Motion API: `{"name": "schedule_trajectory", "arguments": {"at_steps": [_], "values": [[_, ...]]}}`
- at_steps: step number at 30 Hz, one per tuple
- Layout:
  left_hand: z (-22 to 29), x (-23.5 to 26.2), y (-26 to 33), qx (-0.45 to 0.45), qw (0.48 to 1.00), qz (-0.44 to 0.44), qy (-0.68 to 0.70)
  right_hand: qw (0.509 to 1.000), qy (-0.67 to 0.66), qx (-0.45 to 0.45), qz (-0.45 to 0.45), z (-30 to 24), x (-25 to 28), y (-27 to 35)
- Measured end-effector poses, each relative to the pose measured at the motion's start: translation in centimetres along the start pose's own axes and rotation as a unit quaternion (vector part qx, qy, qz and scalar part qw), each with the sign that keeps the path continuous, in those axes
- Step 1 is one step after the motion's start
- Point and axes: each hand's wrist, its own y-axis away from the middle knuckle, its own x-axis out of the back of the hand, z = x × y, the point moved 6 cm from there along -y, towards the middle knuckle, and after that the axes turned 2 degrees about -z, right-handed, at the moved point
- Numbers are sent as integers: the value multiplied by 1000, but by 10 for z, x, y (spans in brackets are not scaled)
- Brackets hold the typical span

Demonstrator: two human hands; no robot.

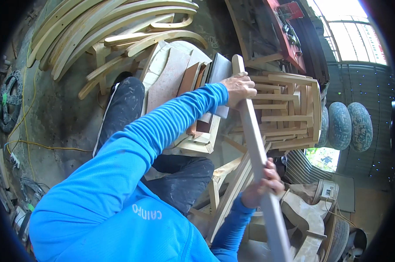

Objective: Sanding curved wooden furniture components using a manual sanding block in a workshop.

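"Gripping the long, straight, pale wood beam (253, 131) w/ both hands, aren't we? Where's it at?"

"Yep, it slants down the mid-right of our view, betw the grey, flat-faced block (220, 70) and the pale wood frame w/ many slats (289, 118). Far end shows just past our left hand (239, 89), near end runs out of view at the bottom"

"Hands OK?"

"L: fingers curled snugly over the beam nr its far end. R, i.e. our right hand (267, 185): fingers wrapped round it lower down, a bit blurred, thumb unclear. Nothing else in either, AFAICT"

"How far along are we?"

"Part-way, we'd guess. Beam's straight and squared, so rough cutting seems done. Nothing's fixed to it that we can spot. Whether it needs more trimming or smoothing, we can't tell"

"And the other stuff?"

"Slatted frame looks mostly put together. The stack of curved, pale wood strips (79, 30), top L, looks shaped but we see no joining there. Reddish-brown, flat panels (190, 78) lean in the box-like, pale wood stand (196, 146), no hand on 'em. What's left on those, can't say"
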Motion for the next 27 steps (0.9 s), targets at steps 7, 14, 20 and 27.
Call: {"name": "schedule_trajectory", "arguments": {"at_steps": [7,14,20,27], "values": [[40,-1,27,-6,995,-95,-33,990,49,-123,41,-24,13,82],[148,35,57,-1,994,-14,108,988,-18,-134,77,-103,128,54],[181,51,92,-15,996,50,67,909,-174,-172,336,-83,207,69],[277,120,73,-81,995,2,-60,784,-233,-328,473,36,291,210]]}}
